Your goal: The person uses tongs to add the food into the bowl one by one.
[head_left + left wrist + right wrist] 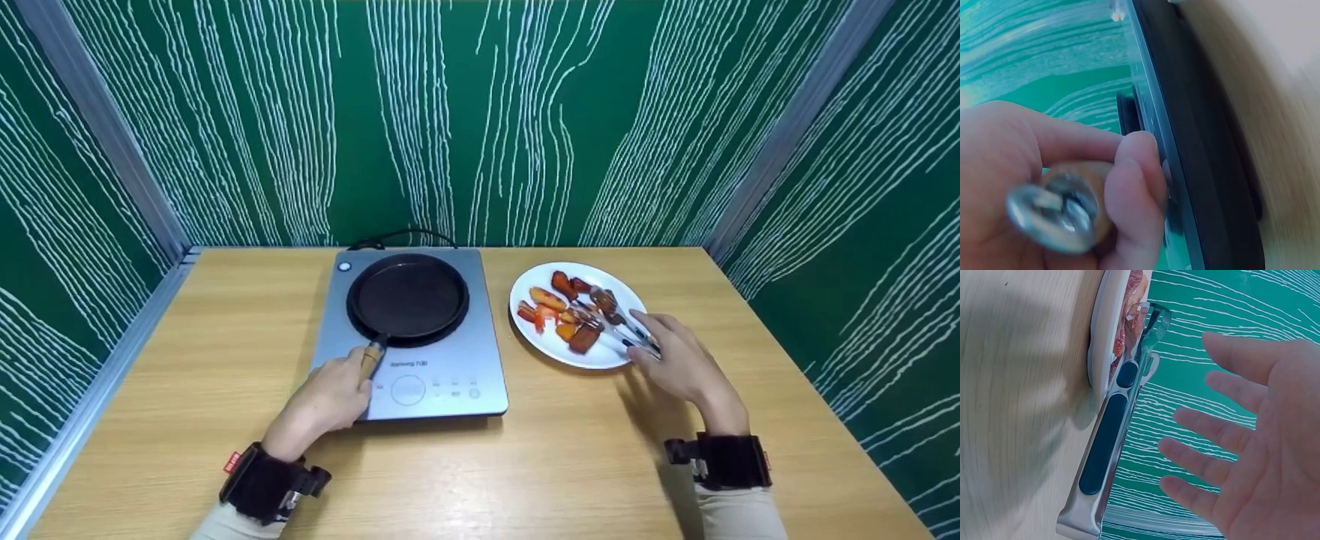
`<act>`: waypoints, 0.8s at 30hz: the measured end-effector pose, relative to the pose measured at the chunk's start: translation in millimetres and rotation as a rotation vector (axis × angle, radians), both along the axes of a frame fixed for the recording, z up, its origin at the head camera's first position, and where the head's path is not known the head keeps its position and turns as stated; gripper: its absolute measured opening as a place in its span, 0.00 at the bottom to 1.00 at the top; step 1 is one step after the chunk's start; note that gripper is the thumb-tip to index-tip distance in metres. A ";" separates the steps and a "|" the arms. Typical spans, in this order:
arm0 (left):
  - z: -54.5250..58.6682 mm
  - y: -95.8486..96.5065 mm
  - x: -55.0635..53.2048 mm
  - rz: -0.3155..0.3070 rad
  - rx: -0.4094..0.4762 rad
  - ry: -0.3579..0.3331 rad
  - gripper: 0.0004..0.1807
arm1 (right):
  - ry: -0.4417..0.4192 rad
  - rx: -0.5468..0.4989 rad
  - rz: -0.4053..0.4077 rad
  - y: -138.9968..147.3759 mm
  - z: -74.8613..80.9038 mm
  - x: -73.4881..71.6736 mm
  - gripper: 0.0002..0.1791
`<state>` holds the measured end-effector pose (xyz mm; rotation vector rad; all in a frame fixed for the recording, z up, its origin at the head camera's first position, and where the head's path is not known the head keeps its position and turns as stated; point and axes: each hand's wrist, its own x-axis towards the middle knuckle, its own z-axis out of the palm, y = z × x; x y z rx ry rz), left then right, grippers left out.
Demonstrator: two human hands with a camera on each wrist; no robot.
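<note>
A small black frying pan [409, 296] sits on the silver induction cooker [442, 386]. My left hand [326, 394] grips the pan's wooden handle [370, 361]; the left wrist view shows the metal ring [1053, 219] at its end, with fingers [1137, 191] curled round the wood. To the right, a white plate [536, 341] bears several browned and orange-red food pieces [585, 337]. Metal tongs [1103, 444] with dark grip pads lean across the plate's near right rim. Beside them is my right hand [679, 360], its fingers spread and apart from the tongs in the right wrist view.
Everything stands on a wooden table [555, 465]. A black cord [412, 231] runs behind the cooker. Green walls [510, 135] with white wavy lines enclose the back and sides, joined by grey metal posts [787, 120].
</note>
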<state>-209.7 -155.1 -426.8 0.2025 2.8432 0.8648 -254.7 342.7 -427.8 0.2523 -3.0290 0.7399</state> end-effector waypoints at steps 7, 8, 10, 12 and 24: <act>-2.6 -14.7 -1.1 -0.057 -0.064 0.046 0.30 | 0.024 0.011 0.010 -0.2 -0.2 1.3 0.36; -3.9 -16.5 -1.7 -0.057 -0.064 0.051 0.30 | 0.030 0.012 0.014 -0.3 -0.5 1.6 0.36; -6.9 -19.6 -3.5 -0.047 -0.062 0.071 0.27 | 0.039 0.011 0.018 -0.1 -1.6 1.8 0.35; -10.5 -22.5 -5.3 -0.026 -0.074 0.114 0.23 | 0.039 0.011 0.017 -0.1 -2.8 1.3 0.35; -15.3 -39.6 -10.6 0.035 -0.137 0.251 0.19 | -0.056 0.054 -0.141 5.4 -17.9 -8.4 0.39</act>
